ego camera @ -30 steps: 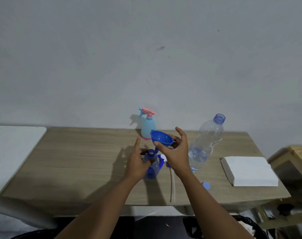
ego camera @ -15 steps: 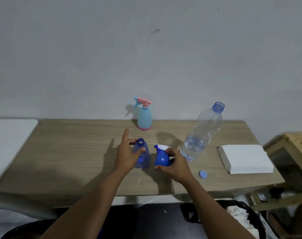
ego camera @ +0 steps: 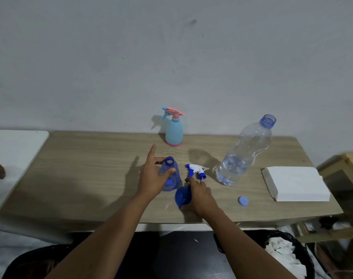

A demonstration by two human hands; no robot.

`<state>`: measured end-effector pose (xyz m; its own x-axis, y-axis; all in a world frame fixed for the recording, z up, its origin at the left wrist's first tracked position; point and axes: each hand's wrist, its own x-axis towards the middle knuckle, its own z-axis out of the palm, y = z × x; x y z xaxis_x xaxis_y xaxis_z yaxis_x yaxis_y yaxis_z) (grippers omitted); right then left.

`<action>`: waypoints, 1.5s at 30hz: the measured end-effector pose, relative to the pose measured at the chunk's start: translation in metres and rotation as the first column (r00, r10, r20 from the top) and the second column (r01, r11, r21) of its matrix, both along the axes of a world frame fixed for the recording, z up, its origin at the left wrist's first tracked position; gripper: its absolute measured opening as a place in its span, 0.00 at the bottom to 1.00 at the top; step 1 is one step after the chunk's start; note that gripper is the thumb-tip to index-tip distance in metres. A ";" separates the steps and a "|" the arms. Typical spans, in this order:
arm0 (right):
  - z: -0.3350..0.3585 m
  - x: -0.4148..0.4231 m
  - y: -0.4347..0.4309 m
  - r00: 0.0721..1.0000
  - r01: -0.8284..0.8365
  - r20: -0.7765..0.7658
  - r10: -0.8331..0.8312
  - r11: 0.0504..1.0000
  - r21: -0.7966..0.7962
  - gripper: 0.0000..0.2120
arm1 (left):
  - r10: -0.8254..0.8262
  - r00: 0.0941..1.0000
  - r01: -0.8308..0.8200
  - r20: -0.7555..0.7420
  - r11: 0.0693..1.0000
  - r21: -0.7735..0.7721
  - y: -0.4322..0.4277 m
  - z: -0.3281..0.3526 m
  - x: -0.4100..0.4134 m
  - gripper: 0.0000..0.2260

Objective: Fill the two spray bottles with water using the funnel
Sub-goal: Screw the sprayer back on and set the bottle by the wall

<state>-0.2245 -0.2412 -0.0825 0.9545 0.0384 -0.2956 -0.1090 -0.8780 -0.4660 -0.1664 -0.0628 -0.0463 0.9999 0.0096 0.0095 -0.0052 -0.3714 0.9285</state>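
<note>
Funnel on the table, blue spray bottle uncapped.
Left hand grips the blue spray bottle, index finger straight; right hand holds the funnel tipped on its side just beside it. A trigger head lies just beyond the right hand; a pale blue spray bottle stands at the back.

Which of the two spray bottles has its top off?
The dark blue spray bottle gripped by the left hand; the light blue bottle wears its pink trigger.
</note>
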 end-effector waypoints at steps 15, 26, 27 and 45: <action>0.005 0.030 -0.032 0.886 0.438 0.056 -0.461 0.869 0.231 0.07 | -0.011 1.000 0.010 -0.018 0.999 -0.047 0.001 0.003 -0.004 0.43; 0.019 0.049 -0.019 0.808 0.520 0.084 -0.583 0.773 0.362 0.07 | -0.002 1.000 0.000 -0.024 0.997 -0.074 0.002 -0.002 -0.001 0.43; 0.029 0.050 -0.018 0.793 0.495 0.139 -0.593 0.761 0.420 0.07 | -0.004 1.000 0.002 -0.017 0.997 -0.075 0.002 -0.001 -0.002 0.41; 0.168 0.051 0.038 0.680 -0.080 0.549 -0.486 0.696 0.714 0.15 | -0.036 0.994 0.027 -0.100 0.996 -0.086 0.000 0.011 -0.004 0.14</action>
